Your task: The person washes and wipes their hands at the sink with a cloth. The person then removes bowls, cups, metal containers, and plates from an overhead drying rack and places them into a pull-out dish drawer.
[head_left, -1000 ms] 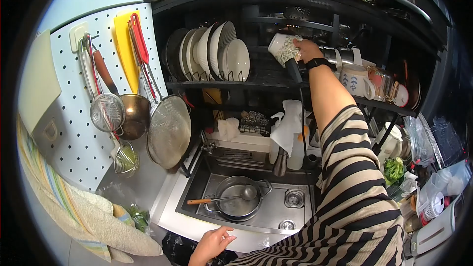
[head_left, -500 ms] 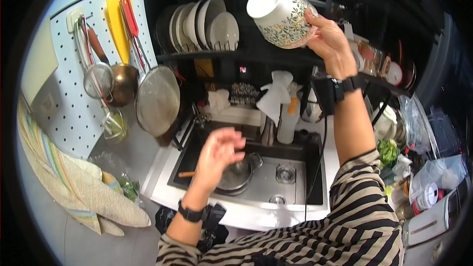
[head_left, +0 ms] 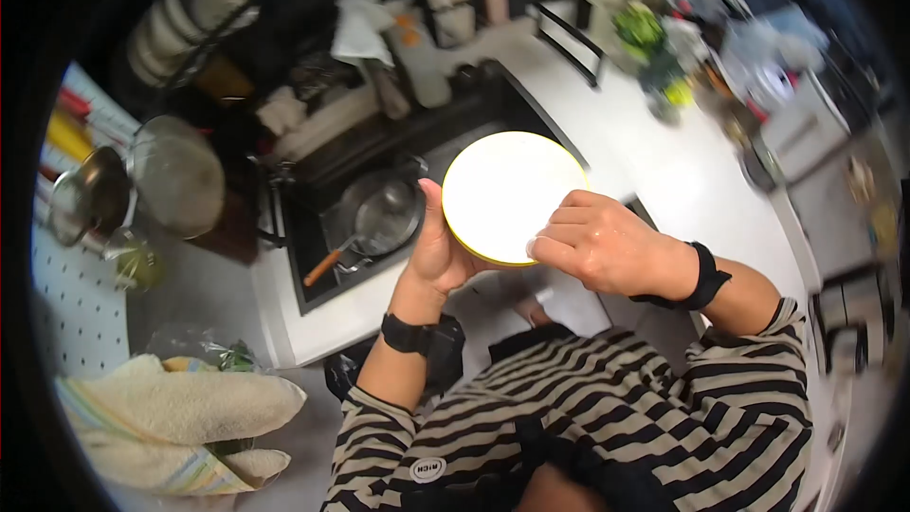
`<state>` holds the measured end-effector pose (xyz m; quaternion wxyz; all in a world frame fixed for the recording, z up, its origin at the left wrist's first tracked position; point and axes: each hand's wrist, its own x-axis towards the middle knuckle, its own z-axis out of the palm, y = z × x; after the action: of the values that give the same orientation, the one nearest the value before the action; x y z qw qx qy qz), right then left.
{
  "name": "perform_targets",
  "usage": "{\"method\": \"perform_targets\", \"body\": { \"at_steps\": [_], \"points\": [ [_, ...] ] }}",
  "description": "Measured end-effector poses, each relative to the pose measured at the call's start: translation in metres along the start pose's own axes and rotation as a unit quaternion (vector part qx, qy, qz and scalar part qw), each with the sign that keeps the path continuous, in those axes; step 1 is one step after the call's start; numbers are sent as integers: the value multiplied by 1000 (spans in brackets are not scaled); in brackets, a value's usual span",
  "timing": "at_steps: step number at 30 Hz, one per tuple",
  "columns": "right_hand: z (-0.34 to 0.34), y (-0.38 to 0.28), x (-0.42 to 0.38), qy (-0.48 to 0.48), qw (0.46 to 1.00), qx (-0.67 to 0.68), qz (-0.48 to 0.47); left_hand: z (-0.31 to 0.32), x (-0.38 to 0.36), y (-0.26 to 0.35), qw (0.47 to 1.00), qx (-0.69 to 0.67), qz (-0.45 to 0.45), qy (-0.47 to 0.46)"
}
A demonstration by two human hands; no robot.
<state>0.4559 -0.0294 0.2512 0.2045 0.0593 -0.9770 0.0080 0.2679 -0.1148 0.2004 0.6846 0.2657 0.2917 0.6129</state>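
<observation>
A round white bowl (head_left: 512, 192) with a thin yellow rim is held in front of my body, its bright inside facing up toward the camera. My left hand (head_left: 444, 251) grips its left side, thumb at the rim and the other fingers hidden beneath. On the right, my right hand (head_left: 592, 242) is closed at the rim, its curled fingers on the edge and over the inside. The bowl's outer wall is out of sight.
Behind the bowl is a dark sink (head_left: 308, 218) with a wooden-handled pan (head_left: 379, 213). Strainers (head_left: 177, 175) hang at left, near stacked dishes on a rack. A bottle (head_left: 422, 66) stands behind the sink. Green vegetables (head_left: 640, 28) lie on the right counter (head_left: 682, 171). A towel (head_left: 190, 403) hangs lower left.
The bowl has come down from near the rack to in front of my body and turned inside up. My left hand has taken hold of it. The view has swung right.
</observation>
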Motion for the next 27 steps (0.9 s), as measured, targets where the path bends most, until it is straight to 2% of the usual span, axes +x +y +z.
{"method": "perform_targets", "body": {
  "at_steps": [2,4,6,7,8,10,13,14,17,18,19,21,24,27],
  "points": [
    [-1,-26,-37,-31,999,-21,23,1,-1,-32,996,-45,-60,-55],
    [3,-57,-79,-25,997,-49,58,10,-6,-64,991,-17,-109,-72],
    [0,-86,-120,-16,991,-50,124,29,-6,-91,980,-82,-169,-68],
    [0,-103,-138,-8,987,-50,155,31,-4,-107,979,-42,-190,-64],
    [-1,-118,-156,10,982,-45,182,33,-3,-123,969,-68,-221,-87],
    [-7,-148,-196,42,969,-49,237,50,-6,-154,967,-10,-236,-97],
    [-9,-204,-234,172,922,-155,312,92,-20,-201,969,51,-232,-71],
    [-18,-227,-256,205,896,-148,365,99,-23,-218,964,46,-240,-102],
    [-34,-299,-325,297,796,-122,513,113,-37,-267,952,45,-287,-97],
    [-28,-325,-359,331,734,-78,588,119,-43,-286,953,47,-289,-81],
    [-20,-344,-390,318,681,-65,656,126,-46,-295,955,47,-288,-59],
    [13,-396,-479,346,514,44,784,164,-63,-328,943,80,-315,-63],
    [86,-466,-604,240,367,30,898,213,-84,-371,935,91,-338,-65],
    [110,-484,-638,312,347,-114,877,245,-106,-391,933,97,-343,-55]
  ]
}}
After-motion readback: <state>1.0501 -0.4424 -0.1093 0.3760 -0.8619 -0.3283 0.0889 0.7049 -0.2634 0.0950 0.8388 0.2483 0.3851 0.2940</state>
